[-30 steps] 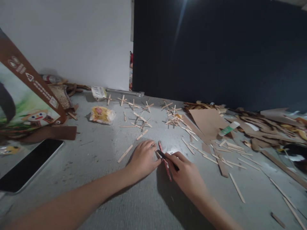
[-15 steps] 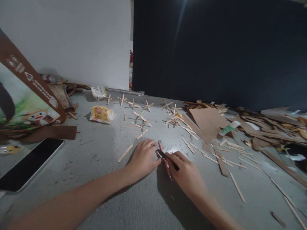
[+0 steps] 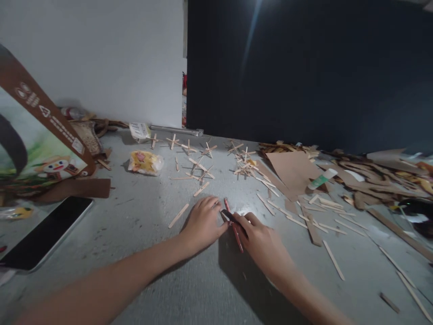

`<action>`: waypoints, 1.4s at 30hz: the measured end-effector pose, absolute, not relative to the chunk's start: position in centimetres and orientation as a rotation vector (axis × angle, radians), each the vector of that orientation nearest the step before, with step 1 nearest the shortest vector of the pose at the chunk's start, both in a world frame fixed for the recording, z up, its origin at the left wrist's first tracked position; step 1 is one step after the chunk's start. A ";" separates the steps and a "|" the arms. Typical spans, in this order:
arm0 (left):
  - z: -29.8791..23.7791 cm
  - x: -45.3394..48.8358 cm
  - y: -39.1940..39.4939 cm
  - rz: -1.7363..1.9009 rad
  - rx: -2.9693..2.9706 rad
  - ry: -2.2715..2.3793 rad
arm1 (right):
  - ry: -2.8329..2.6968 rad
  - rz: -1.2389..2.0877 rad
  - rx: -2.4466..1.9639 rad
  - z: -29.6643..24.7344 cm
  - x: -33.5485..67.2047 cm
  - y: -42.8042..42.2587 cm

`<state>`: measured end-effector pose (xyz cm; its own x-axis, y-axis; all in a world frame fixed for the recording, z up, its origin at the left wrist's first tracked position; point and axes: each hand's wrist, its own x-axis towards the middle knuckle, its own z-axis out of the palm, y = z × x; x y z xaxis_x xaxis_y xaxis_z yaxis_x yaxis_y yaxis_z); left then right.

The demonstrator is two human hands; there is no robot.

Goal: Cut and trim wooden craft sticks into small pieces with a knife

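My left hand (image 3: 204, 223) lies low on the grey tabletop, its fingers bent and its thumb stretched toward the right hand. Between its index finger and thumb is a small pale strip (image 3: 223, 217), apparently a piece of wooden craft stick, partly hidden. My right hand (image 3: 259, 237) is closed round a slim black tool (image 3: 230, 215), whose tip points at that strip; its exact kind is unclear. Under the tool a thin red pen-like rod (image 3: 237, 238) lies aslant on the table. Just left of my left hand rests a loose craft stick (image 3: 178, 215).
Crossed craft sticks (image 3: 201, 168) stand and lie farther back. On the right are loose sticks (image 3: 333, 259), cardboard (image 3: 292, 169) and a glue stick (image 3: 322, 179). A phone (image 3: 47, 232), a printed bag (image 3: 50, 135) and a yellow packet (image 3: 145, 162) are on the left.
The view has shifted very slightly. The black tool has tilted a little in my right hand, which stays by the red rod. My left hand has hardly moved.
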<state>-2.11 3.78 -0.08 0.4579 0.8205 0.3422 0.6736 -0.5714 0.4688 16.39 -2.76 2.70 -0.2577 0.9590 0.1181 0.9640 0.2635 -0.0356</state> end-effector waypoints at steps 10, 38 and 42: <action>-0.9 -2.4 4.2 0.827 2.462 1.241 | -2.879 -0.334 -1.710 7.6 14.8 -0.8; -3.1 -2.4 5.5 0.962 2.310 1.313 | -2.962 -0.245 -1.811 10.4 12.3 0.9; -3.2 -2.6 5.2 1.019 2.354 1.256 | -2.897 -0.223 -1.835 8.1 13.0 -1.3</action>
